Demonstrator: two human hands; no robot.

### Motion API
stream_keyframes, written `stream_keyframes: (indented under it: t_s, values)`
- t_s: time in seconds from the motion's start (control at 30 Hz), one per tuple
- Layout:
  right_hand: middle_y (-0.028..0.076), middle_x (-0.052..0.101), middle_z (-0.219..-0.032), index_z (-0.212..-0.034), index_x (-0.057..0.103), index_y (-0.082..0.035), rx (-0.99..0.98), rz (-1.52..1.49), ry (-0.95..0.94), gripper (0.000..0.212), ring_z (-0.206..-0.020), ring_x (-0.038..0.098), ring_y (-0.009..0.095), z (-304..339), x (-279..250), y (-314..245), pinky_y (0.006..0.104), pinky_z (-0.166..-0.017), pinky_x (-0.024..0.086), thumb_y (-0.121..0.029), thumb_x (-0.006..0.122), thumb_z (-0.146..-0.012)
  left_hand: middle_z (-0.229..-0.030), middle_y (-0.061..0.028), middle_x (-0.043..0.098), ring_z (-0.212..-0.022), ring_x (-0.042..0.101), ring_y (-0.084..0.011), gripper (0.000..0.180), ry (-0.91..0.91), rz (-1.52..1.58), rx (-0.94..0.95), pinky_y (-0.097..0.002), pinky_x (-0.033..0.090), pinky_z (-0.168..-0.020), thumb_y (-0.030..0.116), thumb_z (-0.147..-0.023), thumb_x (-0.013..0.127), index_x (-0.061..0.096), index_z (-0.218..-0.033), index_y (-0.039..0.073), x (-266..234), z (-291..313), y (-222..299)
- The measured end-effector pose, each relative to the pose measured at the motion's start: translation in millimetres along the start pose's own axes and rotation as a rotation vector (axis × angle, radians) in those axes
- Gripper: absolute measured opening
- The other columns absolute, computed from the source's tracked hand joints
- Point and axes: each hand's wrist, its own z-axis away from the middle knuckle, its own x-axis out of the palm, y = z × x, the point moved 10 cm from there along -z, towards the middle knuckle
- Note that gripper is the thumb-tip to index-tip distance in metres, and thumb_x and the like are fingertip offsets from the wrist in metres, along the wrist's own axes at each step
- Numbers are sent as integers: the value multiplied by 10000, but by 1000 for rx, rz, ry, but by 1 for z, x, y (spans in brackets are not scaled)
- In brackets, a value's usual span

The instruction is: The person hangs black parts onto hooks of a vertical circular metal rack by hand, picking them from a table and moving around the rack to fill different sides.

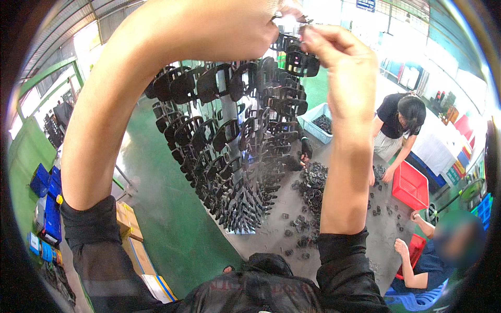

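Both my arms are raised at a tall hanging rack of black plastic parts (pixel 224 135), set in many tiers that taper downward. With thumb and finger pinched together, my right hand (pixel 347 57) grips a black plastic part (pixel 301 63) at the rack's upper right. Just left of it is my left hand (pixel 279 13), bent over the top of the rack. Glare and the picture's upper edge hide most of its fingers, so whether it holds anything is unclear.
Loose black parts (pixel 313 188) are heaped on a grey table (pixel 271 237) beyond the rack. A light-blue basket (pixel 318 125) stands behind. Co-workers sit or lean at the right, near a red tray (pixel 410 185). Cardboard boxes (pixel 128 221) and blue bins (pixel 47 219) are left.
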Motion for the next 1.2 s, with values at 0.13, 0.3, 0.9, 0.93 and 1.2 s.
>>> stream_keyframes:
  t_s: [0.13,0.3,0.9,0.93,1.2]
  values:
    - [7,663,-822,-945,713,-27,24,70,74,176,-763,553,67,2,-65,24,206,-672,373,-149,697,-819,-833,-208,671,-589,620,-228,482,48,22,37,-352,552,-611,-2,-772,428,542,-1238,-47,1,1,-6]
    - [32,678,-828,-976,713,-29,162,412,155,235,-773,591,101,-3,-152,59,241,-688,424,-197,698,-813,-997,-226,660,-725,626,-236,467,67,23,-12,-341,533,-711,-3,-787,453,534,-1244,-54,4,-2,-17]
    - [59,694,-783,-952,714,-29,-207,553,153,205,-702,579,93,9,7,-19,235,-698,453,-175,687,-811,-843,-256,657,-771,652,-346,387,158,-79,9,-412,526,-740,4,-719,436,626,-1054,-34,-4,3,4]
    - [60,693,-771,-944,715,-29,-203,582,188,192,-683,581,92,7,4,-17,234,-690,456,-162,687,-810,-845,-259,654,-772,650,-349,399,166,-54,65,-411,527,-742,-7,-707,440,625,-1059,-32,-4,1,6]
    - [38,690,-803,-917,712,-8,30,29,54,136,-743,590,92,-5,-1,11,223,-719,435,-95,693,-814,-798,-243,653,-708,645,-351,483,173,-98,68,-411,536,-701,-53,-652,455,620,-1104,-21,1,-6,0]
